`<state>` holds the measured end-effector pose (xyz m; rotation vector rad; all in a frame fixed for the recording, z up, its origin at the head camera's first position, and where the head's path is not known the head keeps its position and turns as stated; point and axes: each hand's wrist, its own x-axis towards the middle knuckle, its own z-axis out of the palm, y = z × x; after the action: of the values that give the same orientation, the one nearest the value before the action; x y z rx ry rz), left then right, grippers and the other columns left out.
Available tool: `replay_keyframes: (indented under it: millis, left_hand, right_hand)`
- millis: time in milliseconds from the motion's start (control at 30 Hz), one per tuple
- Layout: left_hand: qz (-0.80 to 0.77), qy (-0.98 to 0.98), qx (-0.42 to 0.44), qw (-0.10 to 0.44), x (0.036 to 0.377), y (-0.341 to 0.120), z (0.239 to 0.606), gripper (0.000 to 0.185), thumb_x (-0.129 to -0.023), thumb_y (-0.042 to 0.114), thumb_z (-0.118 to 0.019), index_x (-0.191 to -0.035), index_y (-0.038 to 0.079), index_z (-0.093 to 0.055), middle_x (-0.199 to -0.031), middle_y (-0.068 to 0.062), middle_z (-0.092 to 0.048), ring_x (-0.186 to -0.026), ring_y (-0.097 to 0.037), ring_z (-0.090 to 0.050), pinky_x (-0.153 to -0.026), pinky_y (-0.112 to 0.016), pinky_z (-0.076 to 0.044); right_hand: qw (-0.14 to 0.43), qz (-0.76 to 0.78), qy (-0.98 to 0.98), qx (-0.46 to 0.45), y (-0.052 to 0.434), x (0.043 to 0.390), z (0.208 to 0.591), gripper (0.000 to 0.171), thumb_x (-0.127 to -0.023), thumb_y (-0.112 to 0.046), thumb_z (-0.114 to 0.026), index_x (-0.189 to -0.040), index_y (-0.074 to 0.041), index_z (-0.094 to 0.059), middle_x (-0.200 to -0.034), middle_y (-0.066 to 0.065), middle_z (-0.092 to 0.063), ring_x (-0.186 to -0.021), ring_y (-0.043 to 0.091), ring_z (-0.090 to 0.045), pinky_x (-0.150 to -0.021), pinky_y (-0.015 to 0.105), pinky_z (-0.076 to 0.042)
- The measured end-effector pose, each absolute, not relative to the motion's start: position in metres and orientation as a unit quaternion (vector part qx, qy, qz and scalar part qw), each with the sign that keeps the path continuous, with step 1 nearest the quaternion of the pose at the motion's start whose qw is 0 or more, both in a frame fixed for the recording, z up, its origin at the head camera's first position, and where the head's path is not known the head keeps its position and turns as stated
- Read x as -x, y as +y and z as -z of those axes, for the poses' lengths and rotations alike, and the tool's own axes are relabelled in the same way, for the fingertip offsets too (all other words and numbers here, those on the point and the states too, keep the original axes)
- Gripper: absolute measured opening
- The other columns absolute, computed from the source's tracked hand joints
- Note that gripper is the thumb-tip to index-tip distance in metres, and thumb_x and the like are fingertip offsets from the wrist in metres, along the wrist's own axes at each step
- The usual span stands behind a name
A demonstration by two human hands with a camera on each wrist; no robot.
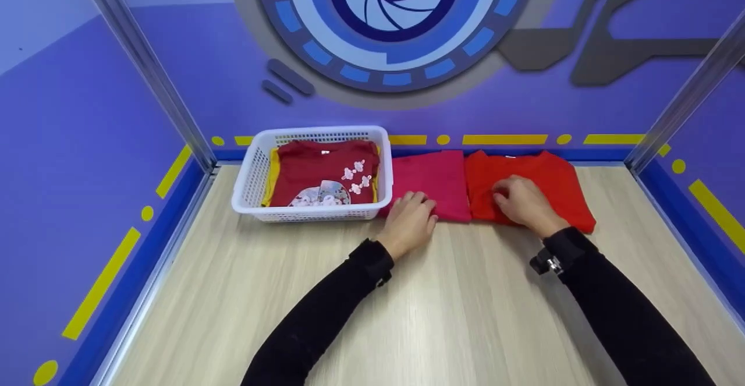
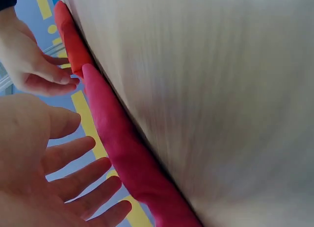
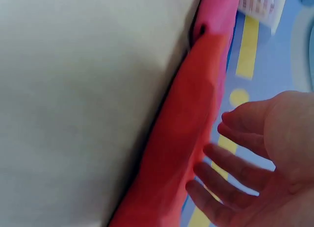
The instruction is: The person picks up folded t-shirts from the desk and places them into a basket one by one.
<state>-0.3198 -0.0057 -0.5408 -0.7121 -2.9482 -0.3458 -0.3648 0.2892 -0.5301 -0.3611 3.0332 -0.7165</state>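
Two folded garments lie side by side along the back of the table: a pink folded garment (image 1: 433, 182) and, to its right, a red-orange folded shirt (image 1: 547, 179) with a small label at its collar. My left hand (image 1: 409, 223) is over the pink garment's front edge, its fingers loosely spread and nothing held, as the left wrist view shows. The right hand (image 1: 527, 202) hovers close over the red-orange shirt with relaxed, slightly bent fingers. In the right wrist view the fingers (image 3: 235, 168) appear apart, with no cloth between them.
Left of the garments stands a white perforated basket (image 1: 240, 191), overlapping the pink garment's left edge. Inside lie a dark red shirt (image 1: 308, 170) with a floral print and some yellow cloth (image 1: 273, 179). A purple-blue wall (image 1: 192, 77) rises right behind the table (image 1: 442, 316).
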Motion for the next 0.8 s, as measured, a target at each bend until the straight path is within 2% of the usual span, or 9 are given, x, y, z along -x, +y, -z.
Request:
replay_keyframes:
  millis: [133,300,500,800]
  left_hand:
    - [0.117,-0.965,0.234,0.023,0.32,0.003,0.542,0.037,-0.113,0.037,-0.059,-0.143,0.019,-0.072,-0.144,-0.004,-0.068,-0.138,-0.024,-0.059,-0.12,-0.046,-0.049]
    - [0.11,-0.967,0.23,0.011,0.32,0.005,0.545,0.036,-0.113,0.038,-0.059,-0.14,0.021,-0.074,-0.141,-0.003,-0.069,-0.135,-0.024,-0.06,-0.115,-0.044,-0.049]
    - [0.104,-0.966,0.237,0.014,0.32,0.008,0.551,0.035,-0.113,0.038,-0.059,-0.137,0.019,-0.076,-0.137,-0.004,-0.07,-0.131,-0.025,-0.061,-0.108,-0.042,-0.049]
    - [0.093,-0.968,0.232,-0.013,0.318,0.011,0.548,0.04,-0.113,0.04,-0.06,-0.145,0.021,-0.072,-0.139,-0.005,-0.067,-0.132,-0.027,-0.059,-0.11,-0.042,-0.047]
  right_hand:
    - [0.002,0.186,0.98,0.067,0.321,0.368,0.535,0.043,-0.107,-0.013,-0.059,-0.144,0.008,-0.064,-0.148,0.039,-0.054,-0.137,0.061,-0.048,-0.117,0.073,-0.042]
    - [0.066,0.142,0.987,0.031,0.346,0.372,0.544,0.057,-0.11,-0.02,-0.06,-0.159,0.006,-0.049,-0.158,0.04,-0.038,-0.141,0.061,-0.036,-0.115,0.077,-0.042]
    - [0.089,0.131,0.986,0.048,0.355,0.369,0.544,0.061,-0.111,-0.025,-0.065,-0.161,0.006,-0.048,-0.155,0.04,-0.041,-0.14,0.058,-0.038,-0.115,0.072,-0.045]
    - [0.088,0.115,0.988,0.055,0.356,0.356,0.542,0.061,-0.109,-0.028,-0.068,-0.158,0.005,-0.052,-0.148,0.039,-0.045,-0.132,0.056,-0.042,-0.109,0.07,-0.049]
